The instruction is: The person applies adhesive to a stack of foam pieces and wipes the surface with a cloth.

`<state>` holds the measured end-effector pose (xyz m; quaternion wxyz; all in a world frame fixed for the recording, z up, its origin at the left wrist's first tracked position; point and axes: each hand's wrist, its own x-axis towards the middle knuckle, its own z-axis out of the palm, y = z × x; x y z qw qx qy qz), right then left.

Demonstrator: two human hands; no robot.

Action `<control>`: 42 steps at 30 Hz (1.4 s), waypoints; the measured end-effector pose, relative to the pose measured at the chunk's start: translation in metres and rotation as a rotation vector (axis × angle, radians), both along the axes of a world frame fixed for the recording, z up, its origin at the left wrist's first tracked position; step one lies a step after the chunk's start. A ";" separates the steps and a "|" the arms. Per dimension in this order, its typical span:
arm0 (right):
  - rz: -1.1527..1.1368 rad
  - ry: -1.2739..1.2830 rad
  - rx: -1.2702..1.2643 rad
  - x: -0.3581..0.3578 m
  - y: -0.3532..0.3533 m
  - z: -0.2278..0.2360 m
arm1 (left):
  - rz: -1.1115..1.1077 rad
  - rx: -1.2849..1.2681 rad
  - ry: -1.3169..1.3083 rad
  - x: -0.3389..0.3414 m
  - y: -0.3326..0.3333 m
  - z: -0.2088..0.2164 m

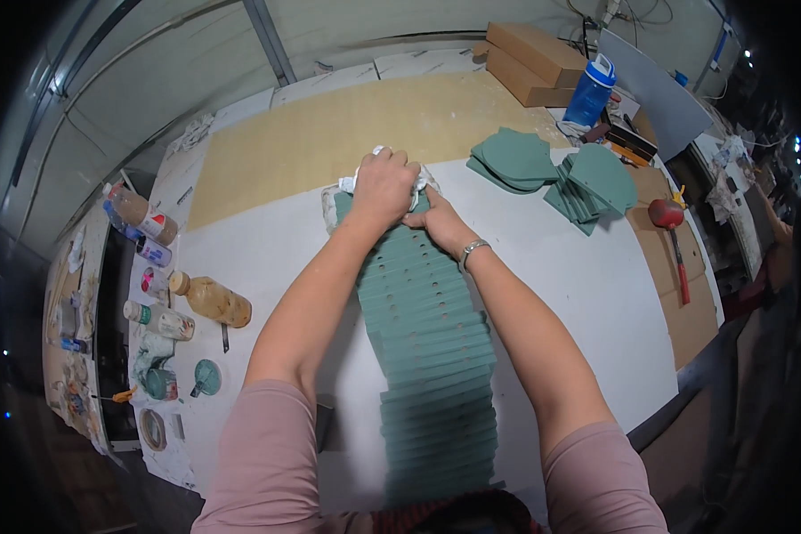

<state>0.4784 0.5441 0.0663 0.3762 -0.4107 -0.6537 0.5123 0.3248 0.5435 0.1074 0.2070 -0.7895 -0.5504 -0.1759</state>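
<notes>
A long row of overlapping green panels (427, 329) with small holes runs from near my body to the middle of the table. At its far end my left hand (384, 185) is closed around a crumpled white cloth (347, 184), pressed down on the farthest panel. Just to the right, my right hand (440, 224) grips the edge of that panel, its thumb pointing inward; the fingers are partly hidden. A whitish, stained piece (330, 210) shows beneath the far end of the row.
More green panels with rounded ends (516, 158) lie at the far right, near a blue bottle (590, 93) and cardboard boxes (534, 67). A red-headed mallet (667, 215) rests on cardboard at the right. Along the left stand several bottles, including a yellowish one (214, 301), and a green-smeared lid (207, 376).
</notes>
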 end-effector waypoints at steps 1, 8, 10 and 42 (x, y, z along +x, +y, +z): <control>-0.001 -0.021 -0.008 0.000 0.002 -0.004 | -0.032 0.026 -0.086 -0.009 0.000 -0.005; 0.022 0.063 -0.169 -0.001 0.000 0.002 | 0.179 -0.119 0.124 -0.127 -0.082 0.005; 0.060 0.087 -0.197 0.001 0.000 0.008 | 0.168 0.010 -0.159 -0.102 -0.094 0.017; 0.140 0.059 -0.369 0.072 -0.145 0.018 | 0.147 -0.667 -1.156 -0.024 -0.225 -0.042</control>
